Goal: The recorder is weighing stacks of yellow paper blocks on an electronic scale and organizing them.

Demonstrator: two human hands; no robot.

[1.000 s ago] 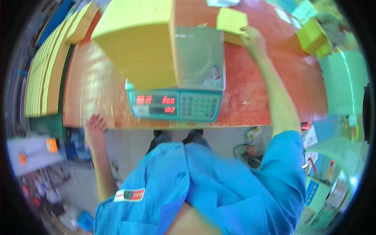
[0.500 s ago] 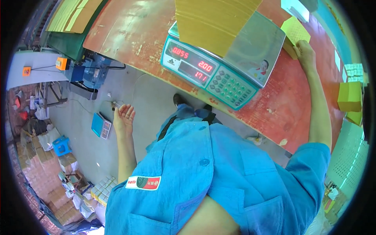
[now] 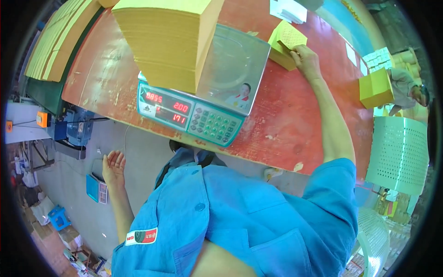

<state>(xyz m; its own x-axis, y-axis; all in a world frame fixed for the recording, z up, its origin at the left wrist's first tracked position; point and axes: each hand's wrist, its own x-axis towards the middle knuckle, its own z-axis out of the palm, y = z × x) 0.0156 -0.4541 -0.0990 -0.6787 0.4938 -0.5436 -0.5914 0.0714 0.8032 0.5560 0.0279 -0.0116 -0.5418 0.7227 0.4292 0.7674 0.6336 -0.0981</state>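
My right hand [image 3: 305, 63] reaches across the red tabletop to a small block of yellow paper [image 3: 282, 56]. Its fingers are closed at the near corner of the top sheet [image 3: 292, 35], which has faint printing and a raised edge. My left hand [image 3: 114, 169] hangs beside the table over the floor, palm up, fingers loosely spread, holding nothing. Between the two arms a teal digital scale [image 3: 217, 125] with lit red digits stands on the table. On the left part of its metal pan rises a tall stack of yellow paper [image 3: 168, 51].
The red table [image 3: 277, 124] curves round in front of me. White papers [image 3: 288, 10] lie at its far side. Long yellow sheets [image 3: 60, 41] are piled far left, above a blue motor [image 3: 79, 127]. Another scale [image 3: 96, 188] and a blue stool [image 3: 59, 218] stand on the floor. Another person [image 3: 406, 87] is at far right.
My view has swung right, so the scale and table appear further left. My right hand stays at the small paper block, where the top sheet's edge now shows raised. My left hand remains empty.
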